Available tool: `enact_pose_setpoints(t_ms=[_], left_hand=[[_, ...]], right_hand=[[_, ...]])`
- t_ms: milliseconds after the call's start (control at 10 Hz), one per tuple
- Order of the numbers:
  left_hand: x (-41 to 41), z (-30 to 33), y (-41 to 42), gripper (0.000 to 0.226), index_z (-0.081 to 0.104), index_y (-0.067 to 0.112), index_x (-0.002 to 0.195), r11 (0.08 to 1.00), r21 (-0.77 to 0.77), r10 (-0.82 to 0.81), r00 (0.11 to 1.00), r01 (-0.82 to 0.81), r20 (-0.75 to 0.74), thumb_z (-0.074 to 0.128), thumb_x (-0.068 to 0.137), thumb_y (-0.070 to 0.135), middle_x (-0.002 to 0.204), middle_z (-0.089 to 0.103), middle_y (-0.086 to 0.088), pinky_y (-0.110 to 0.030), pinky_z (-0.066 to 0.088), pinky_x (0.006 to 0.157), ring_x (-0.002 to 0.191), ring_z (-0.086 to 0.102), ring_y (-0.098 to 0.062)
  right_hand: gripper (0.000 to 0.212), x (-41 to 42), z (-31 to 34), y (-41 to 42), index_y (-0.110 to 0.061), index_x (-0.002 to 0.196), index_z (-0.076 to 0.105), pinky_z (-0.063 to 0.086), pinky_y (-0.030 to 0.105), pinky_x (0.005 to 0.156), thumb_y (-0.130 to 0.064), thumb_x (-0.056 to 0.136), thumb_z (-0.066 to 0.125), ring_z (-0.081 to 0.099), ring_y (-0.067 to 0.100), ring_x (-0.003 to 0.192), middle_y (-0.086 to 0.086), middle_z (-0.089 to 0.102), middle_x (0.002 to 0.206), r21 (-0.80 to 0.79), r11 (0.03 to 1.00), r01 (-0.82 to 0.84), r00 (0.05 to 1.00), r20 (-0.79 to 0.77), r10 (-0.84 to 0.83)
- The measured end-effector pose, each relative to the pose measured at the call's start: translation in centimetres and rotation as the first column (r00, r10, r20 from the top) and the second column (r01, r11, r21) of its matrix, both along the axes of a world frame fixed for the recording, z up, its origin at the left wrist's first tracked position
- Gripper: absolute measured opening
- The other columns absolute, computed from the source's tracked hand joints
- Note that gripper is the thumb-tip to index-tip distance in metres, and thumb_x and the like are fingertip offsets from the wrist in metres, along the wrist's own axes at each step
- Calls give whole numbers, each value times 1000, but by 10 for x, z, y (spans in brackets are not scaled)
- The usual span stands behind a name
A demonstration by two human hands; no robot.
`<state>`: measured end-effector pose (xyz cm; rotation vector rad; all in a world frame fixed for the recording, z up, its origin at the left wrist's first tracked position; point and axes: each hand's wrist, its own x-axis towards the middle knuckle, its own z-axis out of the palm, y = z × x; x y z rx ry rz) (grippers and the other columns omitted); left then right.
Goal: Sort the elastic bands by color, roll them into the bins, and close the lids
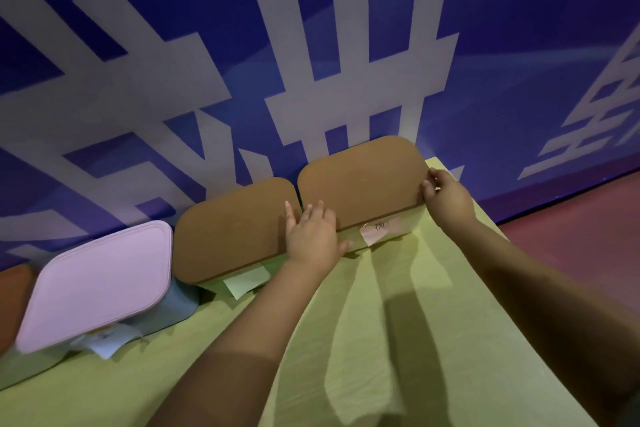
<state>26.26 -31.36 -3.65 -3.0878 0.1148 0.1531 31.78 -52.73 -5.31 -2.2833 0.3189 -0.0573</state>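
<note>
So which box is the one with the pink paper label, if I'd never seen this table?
Start at the blue wall with white lettering and follow the row of bins along its foot on the yellow-green table. Go to the bin farthest right, under the brown lid that both hands touch. Its pink label hangs on the front; the neighbouring brown-lidded bin carries a pale green one.

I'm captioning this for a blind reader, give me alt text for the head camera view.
Both hands press a brown lid onto the rightmost bin: left hand flat on its near corner, right hand at its far end. Beside it, another brown-lidded bin and a pink-lidded bin sit on a yellow-green tablecloth.
</note>
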Motion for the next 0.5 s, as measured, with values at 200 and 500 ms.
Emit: enact_pose_setpoints(t_ms=[200,500], left_hand=[[-6,11,6,58,48,15,132,1000,10,21,999,-21,-27,50,89,54,139,44,-3,-51,-12,113,131,37,-21],[-53,17,31,47,46,13,138,749,-643,163,985,-156,-50,52,95,32,144,40,-4,-30,22,111,133,36,-19]], right_hand=[[49,-11,0,12,-22,150,19,38,37,98,-30,103,31,45,33,126,12,45,143,137,990,-31,990,-132,49],[59,-37,13,40,-15,147,23,39,48,103,-30,96,47,44,36,125,18,42,140,43,999,25,999,29,-27]])
